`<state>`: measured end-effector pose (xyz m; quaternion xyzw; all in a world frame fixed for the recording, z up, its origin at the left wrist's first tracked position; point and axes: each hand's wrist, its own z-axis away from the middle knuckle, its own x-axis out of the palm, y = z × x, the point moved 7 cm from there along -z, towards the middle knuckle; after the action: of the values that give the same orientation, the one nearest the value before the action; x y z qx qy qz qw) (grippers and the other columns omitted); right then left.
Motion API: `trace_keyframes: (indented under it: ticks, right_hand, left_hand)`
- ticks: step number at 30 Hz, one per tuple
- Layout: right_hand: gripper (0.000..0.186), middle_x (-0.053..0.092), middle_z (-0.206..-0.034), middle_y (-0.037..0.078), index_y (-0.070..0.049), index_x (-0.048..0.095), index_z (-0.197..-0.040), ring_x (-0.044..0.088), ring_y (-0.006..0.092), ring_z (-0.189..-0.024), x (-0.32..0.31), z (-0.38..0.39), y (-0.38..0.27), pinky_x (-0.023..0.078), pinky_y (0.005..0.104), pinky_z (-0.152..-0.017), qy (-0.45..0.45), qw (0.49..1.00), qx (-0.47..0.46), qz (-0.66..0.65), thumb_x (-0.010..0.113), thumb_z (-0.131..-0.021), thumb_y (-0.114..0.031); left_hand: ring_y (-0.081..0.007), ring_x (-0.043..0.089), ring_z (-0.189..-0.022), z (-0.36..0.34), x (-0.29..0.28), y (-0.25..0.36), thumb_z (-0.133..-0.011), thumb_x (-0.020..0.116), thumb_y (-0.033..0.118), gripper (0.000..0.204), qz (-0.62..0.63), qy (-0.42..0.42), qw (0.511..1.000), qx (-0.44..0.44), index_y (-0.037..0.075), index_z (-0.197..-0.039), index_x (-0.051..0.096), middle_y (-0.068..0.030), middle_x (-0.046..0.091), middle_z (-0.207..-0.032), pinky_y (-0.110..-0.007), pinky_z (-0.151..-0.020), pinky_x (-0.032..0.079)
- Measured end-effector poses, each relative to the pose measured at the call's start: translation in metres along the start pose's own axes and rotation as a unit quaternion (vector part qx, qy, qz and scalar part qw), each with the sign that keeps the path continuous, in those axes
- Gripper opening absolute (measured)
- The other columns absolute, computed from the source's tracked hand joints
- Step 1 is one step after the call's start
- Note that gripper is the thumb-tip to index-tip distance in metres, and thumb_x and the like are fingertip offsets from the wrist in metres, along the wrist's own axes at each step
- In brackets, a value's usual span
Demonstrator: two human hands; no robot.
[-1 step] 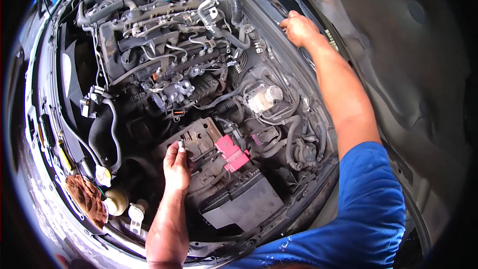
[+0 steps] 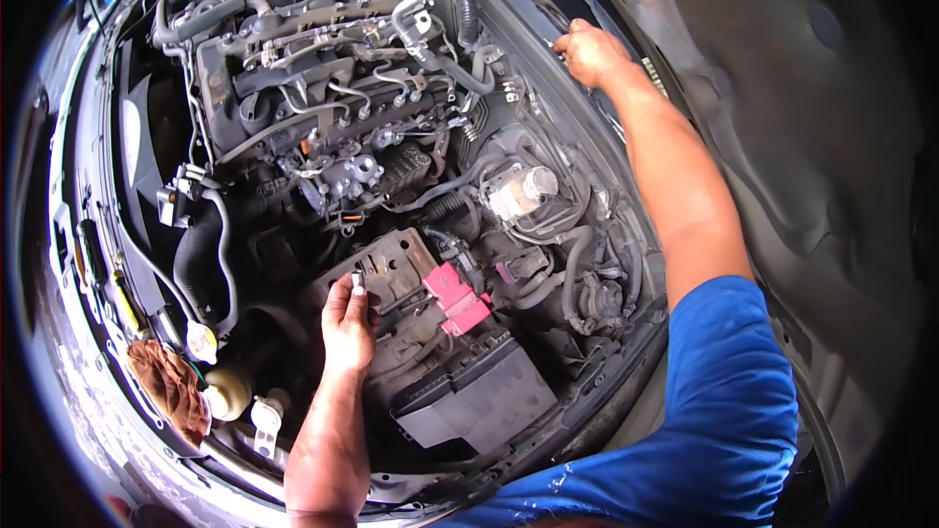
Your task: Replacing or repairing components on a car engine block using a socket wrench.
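Note:
My left hand (image 2: pixel 347 332) is over the front part of a car's engine bay. Its thumb and forefinger pinch a small pale piece (image 2: pixel 358 282), too small to name. Just beyond those fingertips lies a brownish, dusty metal plate (image 2: pixel 396 259) with holes, and to the right of it a red plastic cover (image 2: pixel 456 298). Stretched far out to the upper right, my right hand (image 2: pixel 594 54) is at the long trim panel along the bay's edge. Its fingers are curled closed, and whatever they hold is hidden.
The engine (image 2: pixel 323 88) fills the upper left. A white fluid reservoir (image 2: pixel 520 194) stands right of centre, and a black box (image 2: pixel 479 396) sits near me. On the left front edge lie a brown rag (image 2: pixel 168 386) and a yellow-handled screwdriver (image 2: pixel 124 305). The raised hood (image 2: pixel 782 137) spans the right.

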<state>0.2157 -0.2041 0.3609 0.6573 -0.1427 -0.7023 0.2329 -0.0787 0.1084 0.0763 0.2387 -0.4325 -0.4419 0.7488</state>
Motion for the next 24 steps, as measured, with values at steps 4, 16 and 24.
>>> trace_keyframes:
  ticks: [4, 16, 24]
  right_hand:
    - [0.039, 0.053, -0.133, 0.011, -0.022, 0.066, -0.12, 0.056, 0.0293, -0.118, 0.0, -0.009, -0.001, 0.046, 0.0406, -0.099, -0.02, 0.998, -0.024, 0.048, 0.052, -0.085, -0.009]
    - [0.033, 0.056, -0.119, 0.014, -0.014, 0.068, -0.114, 0.057, 0.0292, -0.112, -0.01, -0.01, -0.01, 0.046, 0.0385, -0.096, -0.016, 0.994, -0.083, 0.075, 0.062, -0.082, -0.013]
    - [0.029, 0.055, -0.113, 0.015, -0.012, 0.069, -0.111, 0.056, 0.0307, -0.111, 0.0, -0.014, -0.005, 0.045, 0.0395, -0.094, 0.022, 0.989, -0.121, 0.081, 0.06, -0.083, -0.014]
  left_hand:
    - [-0.0067, 0.047, -0.059, 0.0, 0.001, -0.002, -0.1, 0.048, 0.017, 0.023, -0.04, -0.006, 0.999, 0.03, 0.004, -0.117, 0.056, 0.0001, 0.057, -0.078, -0.022, -0.054, 0.04]
    - [-0.0064, 0.048, -0.065, 0.011, 0.014, 0.005, -0.099, 0.05, 0.016, 0.027, -0.075, -0.054, 0.995, 0.039, 0.003, -0.122, 0.054, 0.0003, 0.057, -0.082, -0.022, -0.06, 0.043]
    - [-0.0054, 0.047, -0.065, 0.01, 0.014, 0.004, -0.099, 0.051, 0.016, 0.028, -0.072, -0.058, 0.995, 0.027, 0.004, -0.124, 0.054, 0.0014, 0.056, -0.081, -0.021, -0.059, 0.042]
